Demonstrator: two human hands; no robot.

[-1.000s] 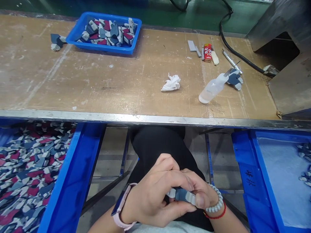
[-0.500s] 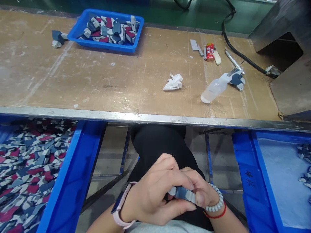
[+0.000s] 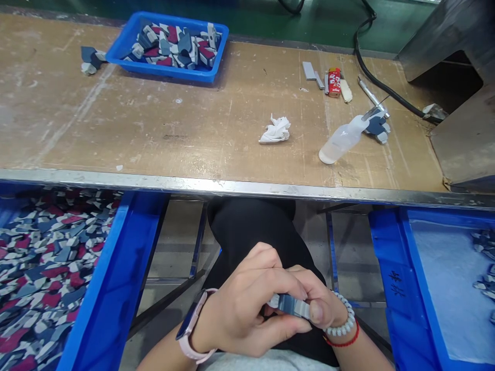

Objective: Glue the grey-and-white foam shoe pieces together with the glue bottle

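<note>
Above my lap, both hands are closed on one small grey-and-blue piece (image 3: 288, 305). My left hand (image 3: 253, 301), with a watch on a pink strap, pinches it between thumb and fingers. From the other side, my right hand (image 3: 323, 304), wearing a beaded bracelet and a red cord, presses its thumb at the piece's right end. Fingers cover much of the piece, so its full shape is hidden.
A blue tray (image 3: 166, 73) of similar pieces stands on the bench (image 3: 185, 139). Nearby lie crumpled tissue (image 3: 275, 130), a plastic bottle (image 3: 340, 143) and a red battery-like cylinder (image 3: 334, 83). Blue bins flank my legs: a full left bin (image 3: 98, 288) and a right bin (image 3: 425, 299).
Hardly anything differs. The piece has shifted or tilted very slightly between my fingers, and both hands keep their grip in the same place.
</note>
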